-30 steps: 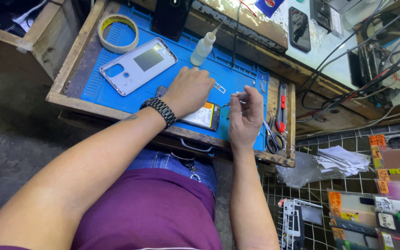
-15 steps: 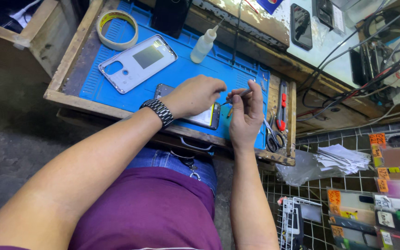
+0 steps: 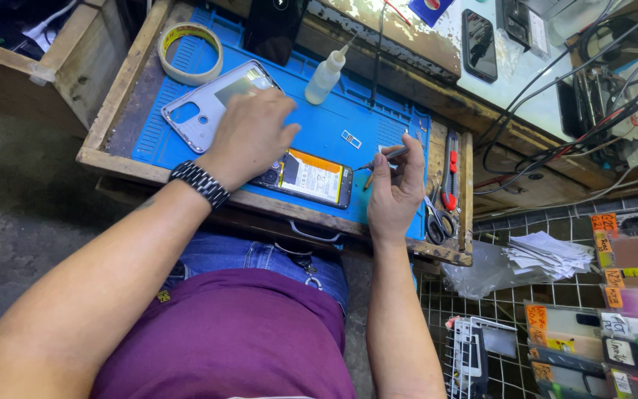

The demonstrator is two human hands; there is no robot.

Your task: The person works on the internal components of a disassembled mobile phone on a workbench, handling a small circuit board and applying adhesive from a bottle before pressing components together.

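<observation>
While the fingers [image 3: 391, 157] of the right hand [image 3: 395, 186] pinch together on a thin pair of tweezers [image 3: 387, 156], the tool's tip points left toward the opened phone [image 3: 310, 177], which lies on its face on the blue mat [image 3: 319, 122] with its battery and orange label showing. The tweezers' tip stands just beside the phone's right end; I cannot tell whether it touches. The left hand [image 3: 249, 140] lies flat, palm down, its fingers [image 3: 278, 122] spread a little and clamped on nothing, covering the phone's left end and the lower corner of the silver back cover [image 3: 204, 111] that rests just beside it on the mat. A dark metal watch [image 3: 199, 183] sits on the left wrist.

Farther out on the mat, a small white part [image 3: 351, 139] lies between the two hands, and a white squeeze bottle [image 3: 326, 75] with a pointed nozzle lies tilted above it. A roll of tape [image 3: 190, 52] sits at the mat's far left corner. Along the right edge of the wooden table [image 3: 112, 159] lie a red-handled tool [image 3: 450, 174] and a pair of scissors [image 3: 435, 222]. Beyond the table, to the right, a stack of white papers [image 3: 548, 255] rests on a wire rack [image 3: 481, 295].
</observation>
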